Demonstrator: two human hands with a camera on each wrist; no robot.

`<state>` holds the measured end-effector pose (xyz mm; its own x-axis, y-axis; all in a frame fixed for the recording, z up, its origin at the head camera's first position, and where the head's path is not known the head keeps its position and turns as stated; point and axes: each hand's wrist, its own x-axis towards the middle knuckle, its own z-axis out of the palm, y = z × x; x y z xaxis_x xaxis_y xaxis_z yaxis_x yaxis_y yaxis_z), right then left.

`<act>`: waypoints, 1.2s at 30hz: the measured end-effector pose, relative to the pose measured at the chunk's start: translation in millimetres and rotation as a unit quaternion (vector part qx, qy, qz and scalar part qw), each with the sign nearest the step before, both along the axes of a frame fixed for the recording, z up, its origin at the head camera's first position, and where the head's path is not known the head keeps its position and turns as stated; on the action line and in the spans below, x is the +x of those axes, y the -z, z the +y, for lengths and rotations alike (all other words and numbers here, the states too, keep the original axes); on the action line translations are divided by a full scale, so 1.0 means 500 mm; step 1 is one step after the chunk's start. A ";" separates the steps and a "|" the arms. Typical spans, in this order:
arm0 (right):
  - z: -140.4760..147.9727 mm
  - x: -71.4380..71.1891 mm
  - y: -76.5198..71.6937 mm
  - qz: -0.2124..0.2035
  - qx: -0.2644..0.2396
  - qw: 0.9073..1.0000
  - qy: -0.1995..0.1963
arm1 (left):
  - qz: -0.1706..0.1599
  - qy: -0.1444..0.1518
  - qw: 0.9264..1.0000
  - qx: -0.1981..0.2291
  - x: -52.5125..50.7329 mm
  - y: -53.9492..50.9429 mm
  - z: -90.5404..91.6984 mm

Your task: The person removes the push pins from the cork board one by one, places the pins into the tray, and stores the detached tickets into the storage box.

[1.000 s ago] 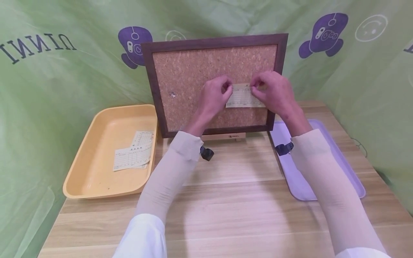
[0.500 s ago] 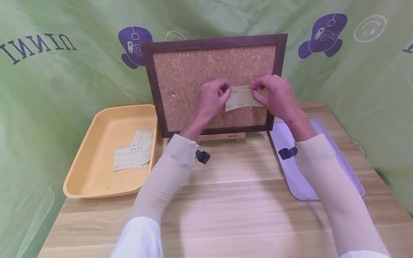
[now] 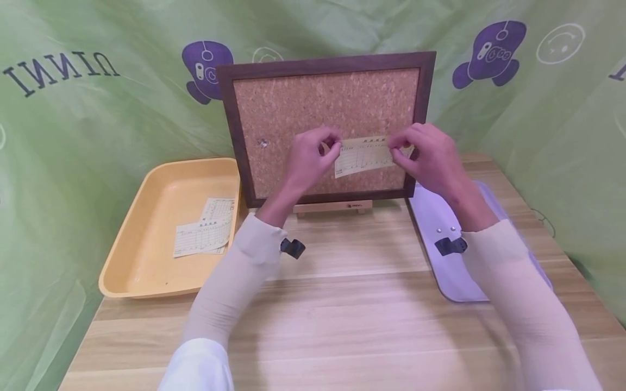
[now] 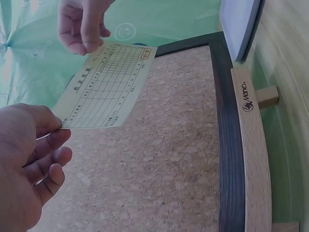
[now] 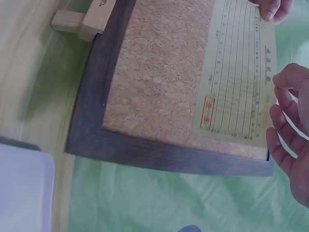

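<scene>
A pale yellow printed receipt slip (image 3: 362, 156) hangs in front of the right half of a framed cork board (image 3: 293, 108). My left hand (image 3: 309, 157) pinches the slip's upper left corner between thumb and forefinger; in the left wrist view its other fingers curl loosely below. Along the same top edge, further right, the fingertips of my right hand (image 3: 430, 155) pinch the paper. That hand covers part of the slip's right end in the head view. The left wrist view shows the slip (image 4: 104, 87) tilted off the cork, with a red stamp box at one end.
An orange tray (image 3: 122, 244) at left holds more printed slips (image 3: 201, 239). At right lies a lilac tray (image 3: 457, 282) with small shiny pieces (image 3: 452, 229) on it. Something small and silvery (image 3: 263, 143) is on the cork's left side. A wooden stand (image 3: 332, 206) supports the board.
Both hands have come down and nearer to me with the slip, which now sits lower against the board. They have spread slightly apart. Shiny pieces on the lilac tray have come into view.
</scene>
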<state>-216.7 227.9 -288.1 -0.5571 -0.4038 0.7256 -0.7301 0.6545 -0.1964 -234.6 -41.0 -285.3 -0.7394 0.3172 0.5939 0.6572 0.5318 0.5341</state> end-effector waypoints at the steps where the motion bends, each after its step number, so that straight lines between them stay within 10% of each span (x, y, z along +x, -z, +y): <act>1: 0.003 0.004 0.001 0.000 0.000 1.000 0.001 | 0.002 0.001 1.000 0.001 0.004 0.000 -0.004; 23: 0.092 0.075 0.066 -0.022 0.031 0.999 0.018 | 0.043 -0.023 0.999 0.006 0.076 0.042 -0.148; 36: 0.128 0.104 0.100 -0.072 0.072 0.994 0.040 | -0.010 -0.048 0.998 0.034 0.116 0.069 -0.226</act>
